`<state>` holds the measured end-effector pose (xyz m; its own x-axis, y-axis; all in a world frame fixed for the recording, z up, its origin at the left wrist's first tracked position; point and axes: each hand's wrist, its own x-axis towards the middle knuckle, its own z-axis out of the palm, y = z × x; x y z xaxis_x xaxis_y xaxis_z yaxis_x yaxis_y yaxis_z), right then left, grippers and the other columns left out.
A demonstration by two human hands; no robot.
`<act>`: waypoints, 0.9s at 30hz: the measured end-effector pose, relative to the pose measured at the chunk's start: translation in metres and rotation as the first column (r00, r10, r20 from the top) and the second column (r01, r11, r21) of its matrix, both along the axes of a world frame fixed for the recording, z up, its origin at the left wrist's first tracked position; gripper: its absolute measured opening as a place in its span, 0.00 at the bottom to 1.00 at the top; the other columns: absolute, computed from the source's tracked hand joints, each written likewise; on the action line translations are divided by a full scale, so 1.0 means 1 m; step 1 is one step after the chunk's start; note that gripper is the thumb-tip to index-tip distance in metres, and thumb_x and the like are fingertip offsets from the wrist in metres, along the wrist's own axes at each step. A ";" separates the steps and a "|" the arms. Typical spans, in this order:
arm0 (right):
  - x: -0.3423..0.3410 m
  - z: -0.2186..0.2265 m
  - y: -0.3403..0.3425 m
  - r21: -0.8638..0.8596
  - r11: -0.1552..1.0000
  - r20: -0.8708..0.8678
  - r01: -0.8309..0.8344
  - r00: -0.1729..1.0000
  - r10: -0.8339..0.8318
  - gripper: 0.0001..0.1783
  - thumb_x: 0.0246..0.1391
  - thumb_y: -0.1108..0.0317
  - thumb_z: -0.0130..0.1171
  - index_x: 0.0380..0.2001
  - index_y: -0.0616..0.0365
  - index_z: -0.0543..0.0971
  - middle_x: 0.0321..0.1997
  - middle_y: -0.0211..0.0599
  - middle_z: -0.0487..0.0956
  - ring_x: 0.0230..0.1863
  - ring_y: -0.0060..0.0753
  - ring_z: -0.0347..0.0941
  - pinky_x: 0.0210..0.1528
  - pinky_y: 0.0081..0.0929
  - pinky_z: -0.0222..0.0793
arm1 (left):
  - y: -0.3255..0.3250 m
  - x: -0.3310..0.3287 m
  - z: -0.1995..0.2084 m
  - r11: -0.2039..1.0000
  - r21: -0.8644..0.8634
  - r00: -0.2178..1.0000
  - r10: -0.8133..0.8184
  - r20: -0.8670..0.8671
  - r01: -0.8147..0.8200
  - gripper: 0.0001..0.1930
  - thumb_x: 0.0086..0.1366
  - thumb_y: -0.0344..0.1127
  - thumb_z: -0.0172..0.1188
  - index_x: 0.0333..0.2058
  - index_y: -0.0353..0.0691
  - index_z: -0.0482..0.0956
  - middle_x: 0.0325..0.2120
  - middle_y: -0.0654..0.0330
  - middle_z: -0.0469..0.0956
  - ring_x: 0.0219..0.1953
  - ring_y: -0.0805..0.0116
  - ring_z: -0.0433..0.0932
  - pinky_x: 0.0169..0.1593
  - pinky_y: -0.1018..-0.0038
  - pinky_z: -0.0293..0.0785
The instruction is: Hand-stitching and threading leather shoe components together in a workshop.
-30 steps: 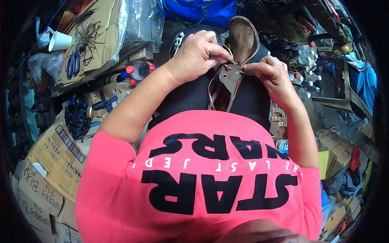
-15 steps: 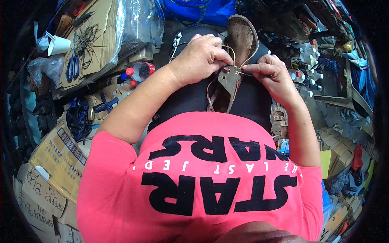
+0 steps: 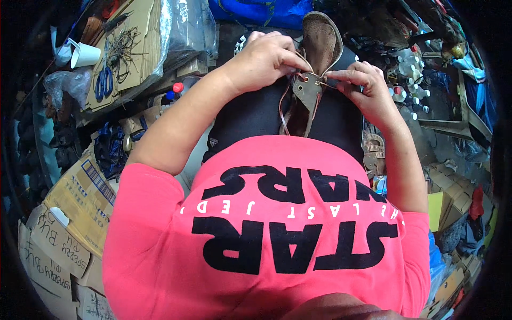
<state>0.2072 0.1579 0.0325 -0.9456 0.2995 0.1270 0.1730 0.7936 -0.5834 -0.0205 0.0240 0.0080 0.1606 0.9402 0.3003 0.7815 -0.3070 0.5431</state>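
Observation:
A brown leather shoe upper with metal eyelets rests between my thighs, its rounded end pointing away from me. Through the eyelets runs a thin brown lace, with a loop hanging down on the left. My left hand pinches the lace just left of the top eyelets. On the other side, my right hand is closed with thumb and forefinger on the lace, close to the leather's right edge. What the curled fingers of both hands cover is hidden.
At the left, cardboard sheets carry blue-handled scissors, a tangle of thin cords and a white cup. Several plastic bottles stand at the right. A cardboard box lies at lower left; another brown leather piece sits beside my right thigh.
Both hands have drawn slightly closer to the eyelets, and the lace arcs above the leather have become smaller. The whole view has shifted a little.

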 end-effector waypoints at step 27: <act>-0.002 -0.013 -0.004 -0.213 0.975 -0.017 0.069 0.997 -0.074 0.17 0.43 0.74 0.64 0.40 0.45 0.84 0.21 0.32 0.73 0.27 0.34 0.69 0.33 0.30 0.64 | -0.005 0.015 0.001 0.972 -0.180 0.902 0.210 0.377 -0.151 0.06 0.50 0.27 0.66 0.29 0.44 0.84 0.23 0.65 0.80 0.29 0.70 0.76 0.36 0.73 0.67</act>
<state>0.2052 0.1537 0.0196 -0.9182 0.3886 0.0765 0.2081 0.6377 -0.7417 -0.0055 0.0195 0.0086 -0.1183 0.9793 0.1645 0.5320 -0.0774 0.8432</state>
